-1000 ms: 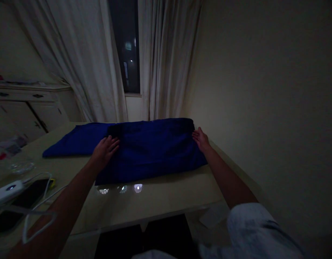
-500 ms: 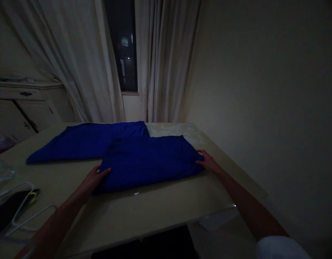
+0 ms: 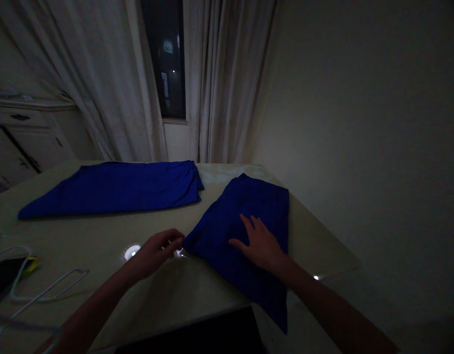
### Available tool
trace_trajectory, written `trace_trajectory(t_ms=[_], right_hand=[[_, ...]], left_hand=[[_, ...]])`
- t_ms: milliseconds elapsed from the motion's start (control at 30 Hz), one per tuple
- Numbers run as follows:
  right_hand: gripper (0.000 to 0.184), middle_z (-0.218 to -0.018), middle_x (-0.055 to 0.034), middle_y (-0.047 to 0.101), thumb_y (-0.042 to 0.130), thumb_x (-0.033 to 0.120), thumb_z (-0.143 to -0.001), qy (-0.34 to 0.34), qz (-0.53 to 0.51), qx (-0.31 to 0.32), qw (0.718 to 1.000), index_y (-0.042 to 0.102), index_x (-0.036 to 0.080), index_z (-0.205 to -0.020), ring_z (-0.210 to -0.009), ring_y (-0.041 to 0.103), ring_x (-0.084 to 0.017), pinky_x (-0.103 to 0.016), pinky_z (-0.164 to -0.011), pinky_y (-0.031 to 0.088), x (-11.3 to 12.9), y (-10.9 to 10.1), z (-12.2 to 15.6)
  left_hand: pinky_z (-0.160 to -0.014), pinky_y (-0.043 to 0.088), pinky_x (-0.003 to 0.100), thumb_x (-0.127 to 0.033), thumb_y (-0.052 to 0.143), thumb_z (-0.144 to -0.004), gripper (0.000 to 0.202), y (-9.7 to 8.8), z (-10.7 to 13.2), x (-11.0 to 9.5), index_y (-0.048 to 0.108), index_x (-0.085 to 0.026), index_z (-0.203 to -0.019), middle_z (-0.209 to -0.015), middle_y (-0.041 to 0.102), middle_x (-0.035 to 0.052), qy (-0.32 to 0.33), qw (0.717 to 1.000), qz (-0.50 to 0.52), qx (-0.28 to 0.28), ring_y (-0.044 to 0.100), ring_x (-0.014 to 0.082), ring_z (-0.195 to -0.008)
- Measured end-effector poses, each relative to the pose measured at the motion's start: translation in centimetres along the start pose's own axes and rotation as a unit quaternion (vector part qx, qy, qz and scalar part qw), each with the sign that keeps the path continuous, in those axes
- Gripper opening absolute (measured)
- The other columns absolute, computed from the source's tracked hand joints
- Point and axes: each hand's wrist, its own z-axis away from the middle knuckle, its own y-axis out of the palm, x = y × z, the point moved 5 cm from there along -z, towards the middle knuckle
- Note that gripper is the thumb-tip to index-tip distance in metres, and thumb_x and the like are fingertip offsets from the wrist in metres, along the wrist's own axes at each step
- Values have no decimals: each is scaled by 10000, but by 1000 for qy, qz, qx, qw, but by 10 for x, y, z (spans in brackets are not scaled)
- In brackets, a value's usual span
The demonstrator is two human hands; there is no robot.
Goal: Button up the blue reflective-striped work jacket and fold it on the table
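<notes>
Now the right hand (image 3: 262, 246) lies open, flat on the folded blue cloth (image 3: 256, 206); the left hand (image 3: 156, 250), fingers curled, pinches its near corner. One end droops over the surface (image 3: 101, 236) edge; a second blue cloth (image 3: 112, 189) lies apart, leftward.

Matt blue cloth (image 3: 245, 221), seemingly glossy table (image 3: 101, 236)
</notes>
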Motion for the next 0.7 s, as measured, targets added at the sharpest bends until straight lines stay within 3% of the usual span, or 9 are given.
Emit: trace_trajectory(t_ms=[100,200,300,367,433,500,600,700], right_hand=[[1080,-1732,-187,201,574,867,-827,-27,4,80,996,161,363,-1688,-1552,166,-549,-799,-1119,254,27,35,24],[1011,-1746,-176,147,589,840,-844,-58,23,115,991,227,388,-1673,-1572,136,-519,-823,-1140,169,6,37,10],[826,-1737,-131,224,640,709,-900,-119,27,128,984,405,365,-1613,-1579,237,-413,-698,-1226,182,-54,7,-21],[754,-1701,-98,337,746,598,-856,-132,-15,133,982,543,321,-1528,-1542,350,-358,-573,-1258,246,-101,-22,-42],[710,-1608,-117,485,821,555,-777,-86,-56,121,987,673,250,-1401,-1467,459,-364,-497,-1242,314,-141,-50,-59],[613,-1493,-131,601,794,583,-790,-39,-92,83,992,746,218,-1279,-1395,532,-374,-486,-1223,354,-158,-70,-70],[616,-1473,-108,624,534,670,-961,-18,-138,61,988,675,244,-1384,-1374,561,-338,-498,-1224,367,-137,-66,-68],[848,-1598,-170,485,439,782,-951,41,-69,71,994,478,215,-1580,-1474,447,-398,-590,-1224,329,-101,-26,-50]], left_hand=[[-710,531,334,-605,523,-875,482,-17,-40,12,720,-196,-1036,-882,763,81,17,988,-85,-131,690,223,-736],[-726,514,339,-560,465,-896,495,-25,-54,32,700,-182,-1114,-952,765,94,1,967,-136,-214,690,223,-746],[-746,516,334,-532,448,-917,467,-24,-54,49,695,-187,-1112,-989,767,91,-11,966,-141,-218,694,221,-770],[-765,517,330,-514,457,-922,425,-21,-52,54,697,-202,-1083,-995,771,80,-10,967,-136,-215,697,221,-792],[-774,516,328,-489,462,-925,392,-19,-51,56,699,-214,-1073,-984,773,70,-9,968,-131,-213,697,220,-796],[-777,513,333,-468,463,-924,377,-17,-52,56,699,-219,-1081,-988,772,67,-13,969,-129,-212,694,220,-791],[-784,508,342,-453,471,-920,365,-15,-53,53,702,-228,-1091,-1036,769,69,-23,969,-133,-209,696,228,-828],[-796,505,349,-437,486,-917,347,-13,-51,51,708,-233,-1090,-1065,765,74,-17,969,-141,-204,694,238,-878]])
